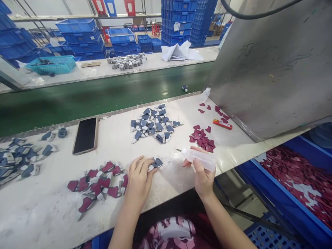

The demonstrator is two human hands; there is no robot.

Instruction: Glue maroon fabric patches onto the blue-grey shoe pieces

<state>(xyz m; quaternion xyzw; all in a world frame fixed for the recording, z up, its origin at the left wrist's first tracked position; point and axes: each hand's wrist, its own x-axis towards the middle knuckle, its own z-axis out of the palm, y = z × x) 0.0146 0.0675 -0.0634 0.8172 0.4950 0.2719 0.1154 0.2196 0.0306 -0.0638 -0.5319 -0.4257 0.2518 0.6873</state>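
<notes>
My left hand (140, 173) pinches a small dark-blue and white plastic part (157, 163) just above the white tabletop. In my right hand (202, 171) is a translucent squeeze bottle (199, 158), tilted with its thin dark nozzle pointing left toward that part. Left of my left hand lies a cluster of parts with maroon faces (100, 183). Beyond both hands sits a heap of blue and white parts (153, 122). A pile of loose maroon pieces (202, 138) lies just past the bottle.
A phone (85, 135) and more blue parts (18, 157) are on the left. A red glue tube (222, 124) and a small white bottle (205, 94) lie right, near a metal panel (280, 69). Behind runs a green conveyor (116, 88). A blue bin (282, 183) holds maroon pieces.
</notes>
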